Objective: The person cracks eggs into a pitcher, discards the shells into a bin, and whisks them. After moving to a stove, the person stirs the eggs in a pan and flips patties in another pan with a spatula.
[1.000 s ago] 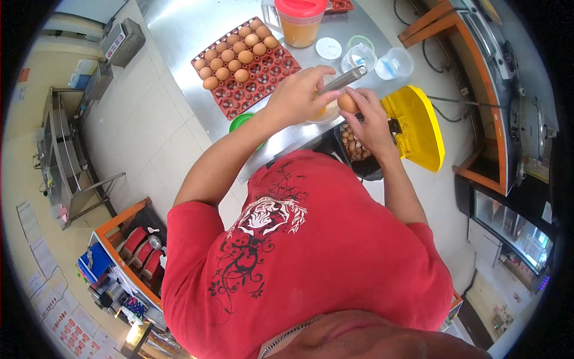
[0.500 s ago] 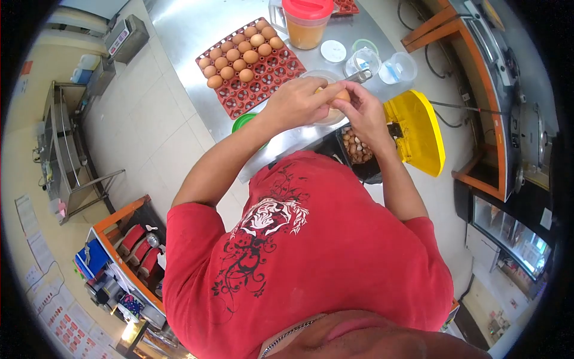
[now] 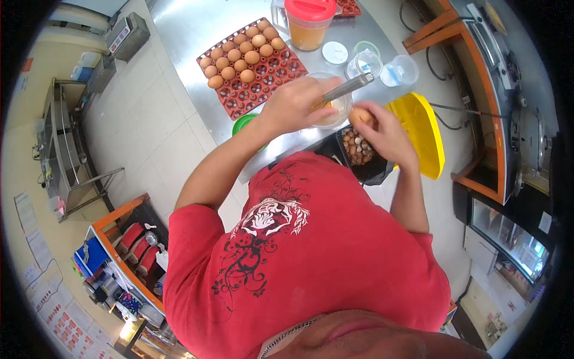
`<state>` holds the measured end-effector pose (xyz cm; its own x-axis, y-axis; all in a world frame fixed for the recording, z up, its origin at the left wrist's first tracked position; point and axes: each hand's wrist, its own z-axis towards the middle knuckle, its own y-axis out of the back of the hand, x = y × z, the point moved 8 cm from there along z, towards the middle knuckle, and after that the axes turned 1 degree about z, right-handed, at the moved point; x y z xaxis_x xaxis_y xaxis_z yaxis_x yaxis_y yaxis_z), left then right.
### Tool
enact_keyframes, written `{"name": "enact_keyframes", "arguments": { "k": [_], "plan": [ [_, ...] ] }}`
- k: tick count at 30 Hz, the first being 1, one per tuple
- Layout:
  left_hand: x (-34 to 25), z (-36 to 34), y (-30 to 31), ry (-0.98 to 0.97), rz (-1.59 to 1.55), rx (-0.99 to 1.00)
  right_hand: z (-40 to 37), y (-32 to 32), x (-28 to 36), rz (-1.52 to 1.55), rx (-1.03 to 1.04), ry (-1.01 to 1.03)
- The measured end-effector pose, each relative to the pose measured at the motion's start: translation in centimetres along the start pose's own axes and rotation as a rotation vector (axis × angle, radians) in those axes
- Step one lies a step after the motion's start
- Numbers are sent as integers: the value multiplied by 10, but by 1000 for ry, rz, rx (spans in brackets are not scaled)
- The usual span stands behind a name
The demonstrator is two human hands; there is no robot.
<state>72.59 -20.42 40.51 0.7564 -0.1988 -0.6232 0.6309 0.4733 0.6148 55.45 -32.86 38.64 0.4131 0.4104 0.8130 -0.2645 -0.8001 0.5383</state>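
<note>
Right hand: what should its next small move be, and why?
Probably to lower slightly and let the eggshell drop into the black bin. The right hand holds what looks like a shell at the bin's edge, beside the clear bowl; the bin's yellow lid is open, and shells already lie inside.

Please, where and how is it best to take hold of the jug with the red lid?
Probably by the clear handle, coming from the person's left: the jug stands upright and its handle sticks out that way, close to the egg tray.
</note>
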Motion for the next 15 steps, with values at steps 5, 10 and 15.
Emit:
{"name": "enact_keyframes", "arguments": {
  "k": [5,10,15],
  "plan": [
    [41,-19,-16,634,-497,-153,-30,14,-10,-410,-112,35],
    [4,0,-57,539,-793,-39,-5,-17,52,-100,-256,325],
    [-18,10,-59,381,-768,125,-4,-9,41,-108,-338,380]
  ]
}}
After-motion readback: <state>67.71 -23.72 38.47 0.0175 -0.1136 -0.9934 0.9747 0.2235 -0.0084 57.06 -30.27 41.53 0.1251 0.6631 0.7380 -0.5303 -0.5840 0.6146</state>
